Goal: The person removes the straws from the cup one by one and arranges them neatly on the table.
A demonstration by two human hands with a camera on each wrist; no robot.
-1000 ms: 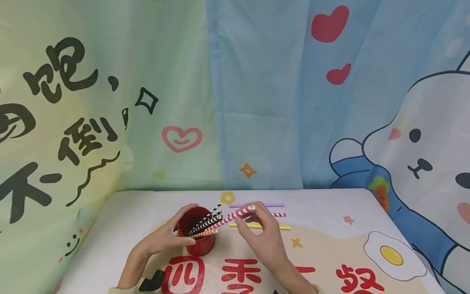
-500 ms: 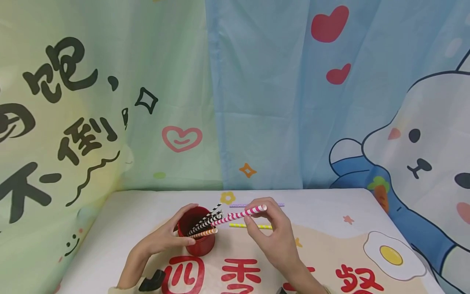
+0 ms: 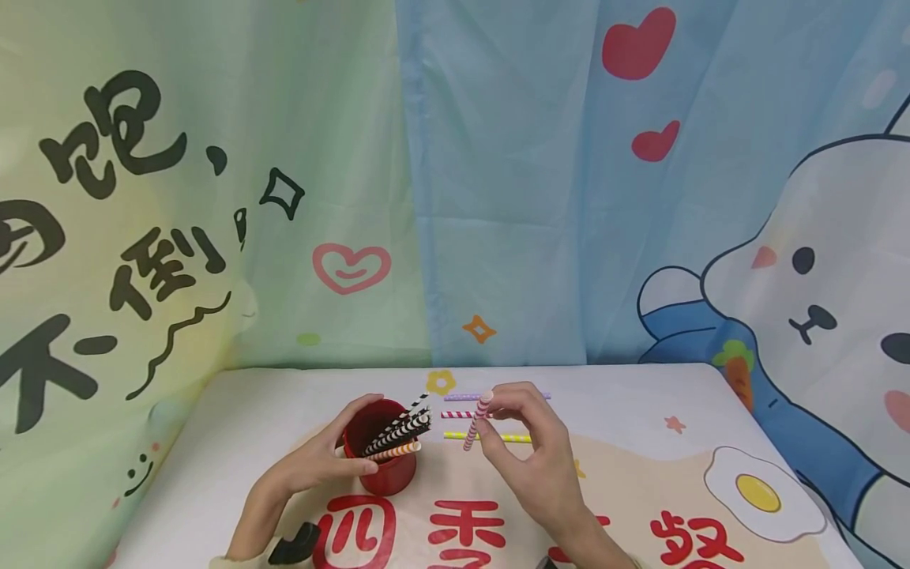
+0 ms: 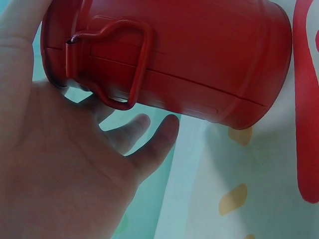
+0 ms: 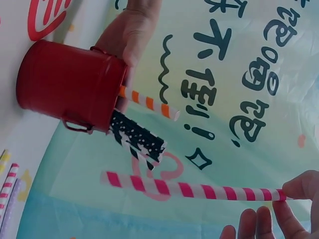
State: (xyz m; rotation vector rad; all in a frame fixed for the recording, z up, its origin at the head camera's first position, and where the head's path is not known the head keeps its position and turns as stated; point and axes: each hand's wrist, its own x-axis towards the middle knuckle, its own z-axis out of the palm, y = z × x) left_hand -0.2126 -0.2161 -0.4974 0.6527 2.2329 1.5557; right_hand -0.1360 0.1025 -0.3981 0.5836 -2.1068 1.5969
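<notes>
My left hand (image 3: 313, 458) holds a red metal pail (image 3: 393, 474) by its rim, its mouth tipped toward me. In the left wrist view a wire handle (image 4: 139, 64) shows on the pail's side. Several black-and-white paper straws (image 3: 396, 435) and an orange-striped straw (image 5: 149, 102) lean out of the mouth. To the right of the pail, my right hand (image 3: 533, 450) pinches a pink-and-white striped straw (image 5: 209, 191) at one end, between thumb and finger. That straw is clear of the pail, its free end pointing down toward the table in the head view.
Behind the right hand, a purple straw (image 3: 462, 397), another pink-striped straw (image 3: 456, 415) and a yellow straw (image 3: 510, 438) lie side by side on the printed tablecloth (image 3: 640, 490). A printed curtain (image 3: 498, 197) hangs beyond the table's far edge.
The right hand has moved right and drawn the pink-striped straw out of the pail, then swung it from slanting to nearly upright. The left hand and pail have stayed put.
</notes>
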